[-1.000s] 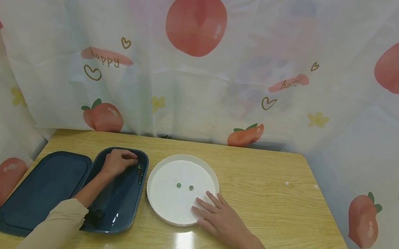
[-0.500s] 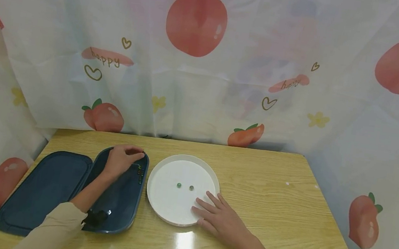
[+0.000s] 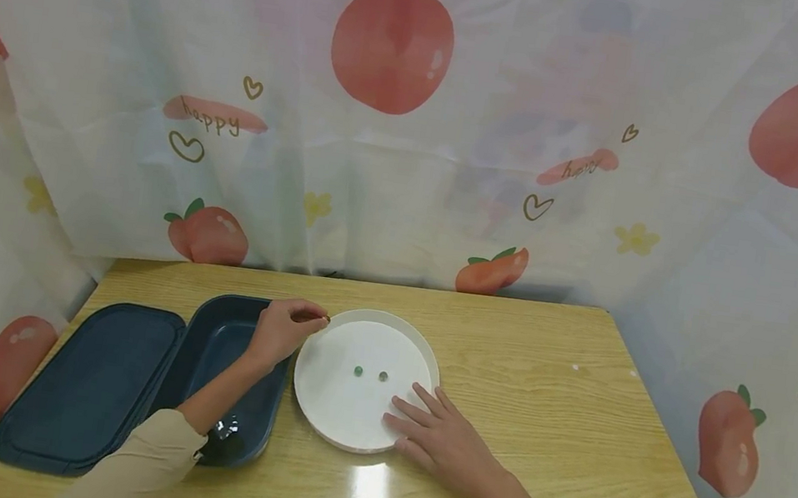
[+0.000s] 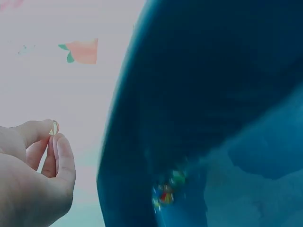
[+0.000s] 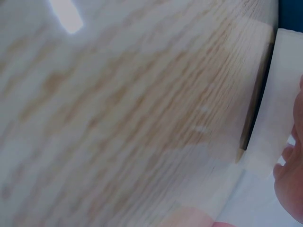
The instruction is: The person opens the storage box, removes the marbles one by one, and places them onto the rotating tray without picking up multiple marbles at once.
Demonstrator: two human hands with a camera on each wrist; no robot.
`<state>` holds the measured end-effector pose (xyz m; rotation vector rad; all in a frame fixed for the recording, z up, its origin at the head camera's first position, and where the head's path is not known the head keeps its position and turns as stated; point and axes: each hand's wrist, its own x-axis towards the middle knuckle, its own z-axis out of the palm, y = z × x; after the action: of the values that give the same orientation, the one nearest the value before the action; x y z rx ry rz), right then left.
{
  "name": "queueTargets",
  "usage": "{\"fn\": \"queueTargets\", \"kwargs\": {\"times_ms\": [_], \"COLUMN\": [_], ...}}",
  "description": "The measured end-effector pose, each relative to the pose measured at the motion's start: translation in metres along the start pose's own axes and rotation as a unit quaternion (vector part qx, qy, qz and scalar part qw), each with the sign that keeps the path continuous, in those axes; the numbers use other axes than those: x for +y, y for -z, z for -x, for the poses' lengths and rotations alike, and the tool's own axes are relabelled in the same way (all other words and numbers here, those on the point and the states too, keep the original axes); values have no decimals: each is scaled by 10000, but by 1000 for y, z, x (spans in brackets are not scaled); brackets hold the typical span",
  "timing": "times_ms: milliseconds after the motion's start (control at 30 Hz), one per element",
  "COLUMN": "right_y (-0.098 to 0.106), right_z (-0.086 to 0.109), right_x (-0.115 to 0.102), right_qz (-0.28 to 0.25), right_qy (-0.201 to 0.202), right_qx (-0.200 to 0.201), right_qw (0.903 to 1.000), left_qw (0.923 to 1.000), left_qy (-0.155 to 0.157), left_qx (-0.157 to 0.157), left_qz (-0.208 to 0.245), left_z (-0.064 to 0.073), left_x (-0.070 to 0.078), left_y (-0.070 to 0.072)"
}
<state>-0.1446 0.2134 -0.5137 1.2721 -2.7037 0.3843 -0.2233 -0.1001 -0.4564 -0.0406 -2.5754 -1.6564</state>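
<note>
My left hand (image 3: 285,333) is above the gap between the dark blue box (image 3: 271,413) and the round white plate (image 3: 316,419). Its thumb and fingertips pinch a small clear marble (image 4: 54,127) with a yellowish and reddish tint. On the plate lie a green marble (image 3: 358,371) and a greyish marble (image 3: 383,376), a little apart. Fingers spread, my right hand (image 3: 445,443) lies over the plate's right rim. Several colourful marbles (image 4: 165,195) sit along a wall inside the box, blurred in the left wrist view and hidden behind the arm in the head view.
A matching dark blue lid (image 3: 89,385) lies left of the box. Everything stands on a wood-grain table (image 3: 540,385), backed by a hanging white cloth (image 3: 405,199) with fruit prints.
From inside the box's far end, my left hand has risen and moved right to the plate's edge, carrying a marble. My right hand and the two marbles on the plate stay put.
</note>
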Motion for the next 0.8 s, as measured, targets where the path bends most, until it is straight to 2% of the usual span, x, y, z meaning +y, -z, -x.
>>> {"fn": "queueTargets", "kwargs": {"times_ms": [200,433,600,800], "right_y": [0,-1,-1,-2], "right_z": [0,0,0,0], "right_x": [0,1,2,2], "right_qz": [1,34,42,110], "right_qy": [-52,27,109,166], "right_qx": [-97,-36,61,128], "right_qw": [9999,10000,9999,9997], "left_qw": [9997,9988,9982,9985], "left_qy": [-41,-116,54,245], "left_qx": [-215,-393,-484,-494], "left_qz": [138,277,339,75], "left_z": [-1,-1,-2,-4], "left_x": [9,16,15,11], "left_y": [-19,-32,-42,-54]}}
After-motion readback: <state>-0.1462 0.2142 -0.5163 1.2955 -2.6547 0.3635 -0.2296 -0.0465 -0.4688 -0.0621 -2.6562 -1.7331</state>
